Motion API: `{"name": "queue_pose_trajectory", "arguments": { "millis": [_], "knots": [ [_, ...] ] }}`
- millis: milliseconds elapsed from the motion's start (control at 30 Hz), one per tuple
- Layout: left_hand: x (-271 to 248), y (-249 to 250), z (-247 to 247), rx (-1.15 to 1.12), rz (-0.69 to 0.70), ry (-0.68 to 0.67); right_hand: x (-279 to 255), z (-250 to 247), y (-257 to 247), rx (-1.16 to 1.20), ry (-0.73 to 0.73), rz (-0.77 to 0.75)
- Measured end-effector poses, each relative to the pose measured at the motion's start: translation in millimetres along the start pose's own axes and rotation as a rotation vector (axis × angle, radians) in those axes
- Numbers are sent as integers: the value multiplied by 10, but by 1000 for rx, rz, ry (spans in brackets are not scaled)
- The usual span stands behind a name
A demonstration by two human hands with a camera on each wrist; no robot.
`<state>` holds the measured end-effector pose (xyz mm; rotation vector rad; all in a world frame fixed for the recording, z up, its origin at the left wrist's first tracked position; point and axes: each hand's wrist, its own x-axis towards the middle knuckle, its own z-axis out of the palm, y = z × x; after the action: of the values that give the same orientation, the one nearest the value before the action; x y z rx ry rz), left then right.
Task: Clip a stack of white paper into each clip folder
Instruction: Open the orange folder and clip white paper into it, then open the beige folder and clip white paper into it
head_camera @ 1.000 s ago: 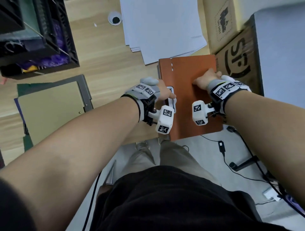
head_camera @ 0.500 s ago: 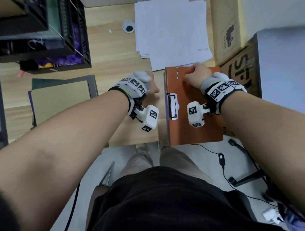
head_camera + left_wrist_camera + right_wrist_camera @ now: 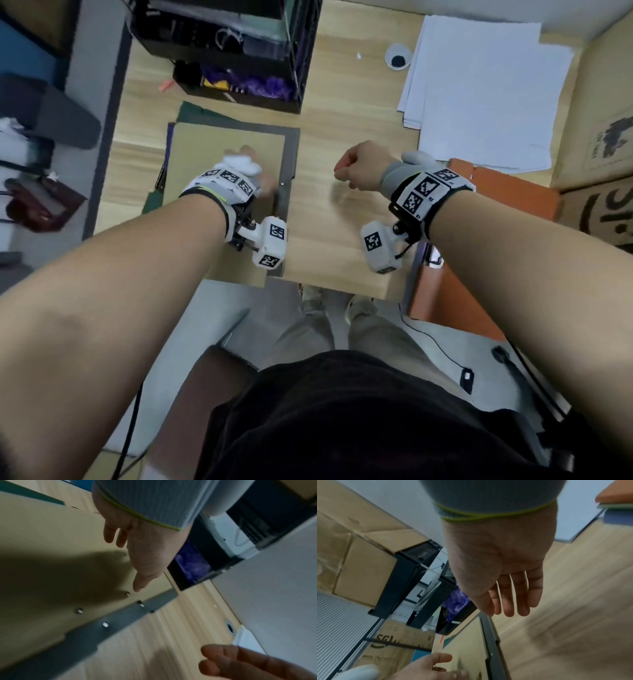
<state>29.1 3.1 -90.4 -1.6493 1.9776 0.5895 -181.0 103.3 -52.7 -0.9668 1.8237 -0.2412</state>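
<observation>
A pile of clip folders lies at the desk's left: a tan folder (image 3: 212, 161) on top, a grey folder (image 3: 292, 154) and darker ones under it. My left hand (image 3: 246, 164) hovers low over the tan folder (image 3: 42, 547) near its rivets, fingers (image 3: 109, 536) loosely spread and holding nothing; I cannot tell if it touches. My right hand (image 3: 356, 168) hangs over bare desk between the piles, fingers (image 3: 510, 601) relaxed and empty. The orange folder (image 3: 507, 192) lies closed at the right, jutting past the desk's front edge. The white paper stack (image 3: 479, 96) sits behind it.
A black crate (image 3: 233, 51) with purple and yellow contents stands behind the tan folder. Cardboard boxes (image 3: 599, 137) wall in the right side. A small white round cap (image 3: 397, 58) lies left of the paper. The wooden desk (image 3: 342, 222) ends just below my wrists.
Both hands have let go of the orange folder and swung left. The left hand is now over the tan folder, the right over bare desk. The view has turned left.
</observation>
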Motion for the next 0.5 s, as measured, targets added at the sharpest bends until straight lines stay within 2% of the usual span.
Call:
{"name": "queue_pose_trajectory", "arguments": {
  "millis": [100, 133, 233, 333, 500],
  "knots": [
    [244, -540, 184, 11, -75, -43, 110, 273, -155, 5, -87, 29],
    [261, -654, 210, -59, -112, -69, 128, 342, -194, 9, -104, 38],
    [169, -1003, 225, -109, -255, -32, 239, 595, -336, 20, -148, 56],
    [101, -1200, 203, -88, -274, -52, 315, 756, -427, 36, -171, 81],
    [53, -1146, 119, -1, -359, -89, 418, 932, -529, 79, -170, 143]
  ]
}}
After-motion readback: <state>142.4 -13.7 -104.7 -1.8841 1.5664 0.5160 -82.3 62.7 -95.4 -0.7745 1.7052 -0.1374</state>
